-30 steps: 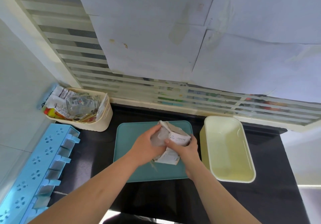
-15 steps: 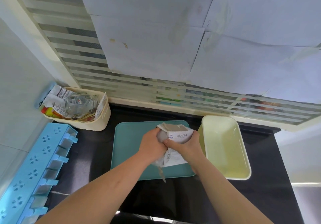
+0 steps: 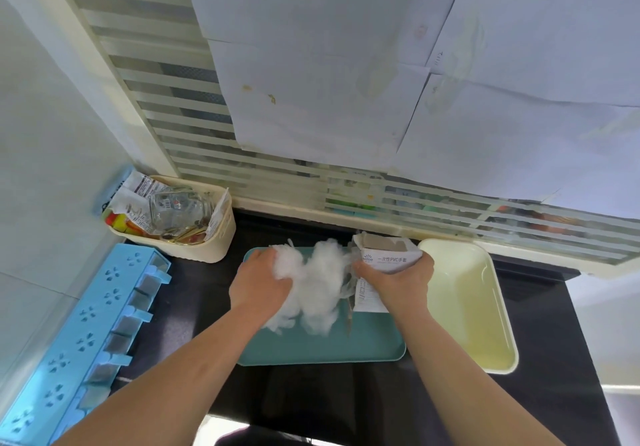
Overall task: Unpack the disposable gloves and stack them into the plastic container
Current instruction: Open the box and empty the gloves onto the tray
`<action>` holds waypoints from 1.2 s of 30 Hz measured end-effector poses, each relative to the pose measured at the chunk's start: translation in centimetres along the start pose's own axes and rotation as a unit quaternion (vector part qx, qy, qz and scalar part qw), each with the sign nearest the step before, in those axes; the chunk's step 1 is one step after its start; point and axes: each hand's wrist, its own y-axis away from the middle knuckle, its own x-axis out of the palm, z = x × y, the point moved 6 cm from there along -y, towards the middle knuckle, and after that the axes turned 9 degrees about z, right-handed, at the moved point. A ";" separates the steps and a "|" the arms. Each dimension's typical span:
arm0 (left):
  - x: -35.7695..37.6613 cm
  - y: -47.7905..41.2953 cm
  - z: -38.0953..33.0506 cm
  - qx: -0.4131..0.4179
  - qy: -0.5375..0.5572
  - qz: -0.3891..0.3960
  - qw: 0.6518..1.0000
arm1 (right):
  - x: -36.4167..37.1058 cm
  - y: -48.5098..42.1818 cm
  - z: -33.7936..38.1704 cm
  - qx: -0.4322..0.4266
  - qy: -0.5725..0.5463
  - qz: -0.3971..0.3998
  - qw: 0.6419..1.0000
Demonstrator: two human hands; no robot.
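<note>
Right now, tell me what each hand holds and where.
Left hand grips the wad of gloves at its left end; right hand holds the glove box around its middle.

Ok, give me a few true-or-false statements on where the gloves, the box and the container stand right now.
1. The left hand grips a wad of gloves above the teal tray. True.
2. The right hand holds nothing. False: it holds the glove box.
3. The plastic container has gloves stacked in it. False: nothing shows inside it.
4. The plastic container sits to the right of the teal tray. True.
</note>
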 end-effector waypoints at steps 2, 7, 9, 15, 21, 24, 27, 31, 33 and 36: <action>0.5 -0.5 1.7 -0.042 -0.055 0.028 0.997 | 0.2 -0.1 0.3 -0.018 0.019 -0.014 1.000; 2.9 -1.0 1.5 -0.025 -0.028 0.119 0.992 | 0.0 0.2 0.4 -0.036 0.037 -0.036 0.998; 2.6 -1.2 1.2 -0.012 -0.040 0.116 0.992 | -0.1 0.4 0.5 -0.043 0.019 -0.036 0.998; 0.0 0.2 -2.0 0.085 -0.115 0.034 0.989 | -0.8 0.1 1.7 -0.072 -0.008 -0.027 0.997; -0.2 3.4 -11.6 0.358 0.106 0.021 0.927 | -0.6 0.3 3.3 -0.041 -0.149 0.070 0.986; 0.1 3.0 -13.6 0.380 0.145 0.058 0.912 | -0.8 1.0 4.2 -0.036 -0.182 0.118 0.975; 0.8 2.6 -14.0 0.373 0.093 0.102 0.918 | -0.7 1.5 5.0 -0.040 -0.180 0.157 0.970; 2.3 2.5 -15.0 0.389 -0.063 0.119 0.911 | -0.5 1.8 5.6 -0.041 -0.161 0.147 0.975; 3.1 3.3 -16.2 0.412 -0.260 0.090 0.869 | -0.3 2.1 6.0 -0.048 -0.155 0.141 0.977; 3.1 3.6 -16.7 0.352 -0.378 0.072 0.853 | 0.1 2.6 6.3 -0.045 -0.151 0.148 0.976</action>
